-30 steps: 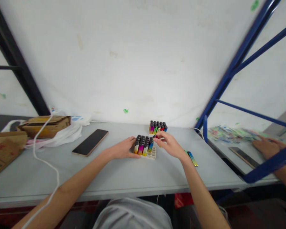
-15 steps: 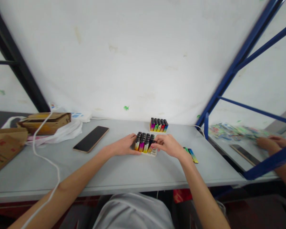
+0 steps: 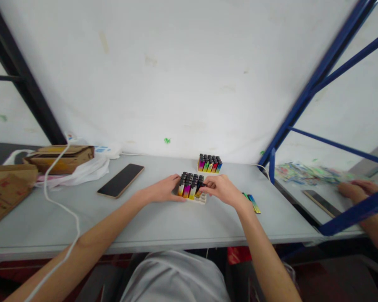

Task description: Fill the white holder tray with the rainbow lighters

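A white tray (image 3: pixel 203 200) stands on the table, holding rows of upright lighters (image 3: pixel 186 191) with black tops and shiny coloured bodies. Bare slots show at its right end. My left hand (image 3: pixel 163 190) grips the tray's left side, thumb along the front and fingers behind. At the right side, my right hand (image 3: pixel 219 189) pinches a black-topped lighter (image 3: pixel 198 194) standing in the front row. Beyond my right forearm lie a few loose lighters (image 3: pixel 254 204), partly hidden by the arm.
Another filled block of lighters (image 3: pixel 209 164) stands near the wall. A phone (image 3: pixel 121 181) lies to the left, beside cardboard boxes (image 3: pixel 61 158) and a white plastic bag (image 3: pixel 91 172). A white cable (image 3: pixel 61 205) crosses my left forearm. A blue frame (image 3: pixel 302 109) rises on the right, with another person's hands (image 3: pixel 354 191) beyond.
Both hands stay at the tray. My right hand's pinched lighter sits about the same, shifted only slightly; the whole view has moved a little.
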The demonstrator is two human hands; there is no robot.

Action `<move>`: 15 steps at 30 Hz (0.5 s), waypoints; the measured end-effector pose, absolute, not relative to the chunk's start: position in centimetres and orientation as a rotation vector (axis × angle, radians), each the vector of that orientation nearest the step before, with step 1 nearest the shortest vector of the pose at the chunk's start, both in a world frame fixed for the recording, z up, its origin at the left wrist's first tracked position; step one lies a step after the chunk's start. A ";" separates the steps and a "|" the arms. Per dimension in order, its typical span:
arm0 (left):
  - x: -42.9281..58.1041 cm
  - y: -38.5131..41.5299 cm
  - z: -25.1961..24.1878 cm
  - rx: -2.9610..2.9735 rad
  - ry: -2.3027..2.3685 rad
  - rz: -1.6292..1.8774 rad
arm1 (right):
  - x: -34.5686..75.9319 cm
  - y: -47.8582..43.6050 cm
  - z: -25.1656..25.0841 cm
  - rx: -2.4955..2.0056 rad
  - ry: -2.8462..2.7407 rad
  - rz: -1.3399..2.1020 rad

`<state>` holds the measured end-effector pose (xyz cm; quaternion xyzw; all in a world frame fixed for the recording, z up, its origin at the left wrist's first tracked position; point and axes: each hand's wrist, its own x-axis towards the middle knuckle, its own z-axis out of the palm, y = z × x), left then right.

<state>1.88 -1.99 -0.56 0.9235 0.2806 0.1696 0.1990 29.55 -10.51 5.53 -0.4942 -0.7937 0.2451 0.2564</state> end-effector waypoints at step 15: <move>1.8 -2.1 -0.4 2.566 0.818 0.455 | 28.1 -10.7 5.5 -1.586 -2.212 0.346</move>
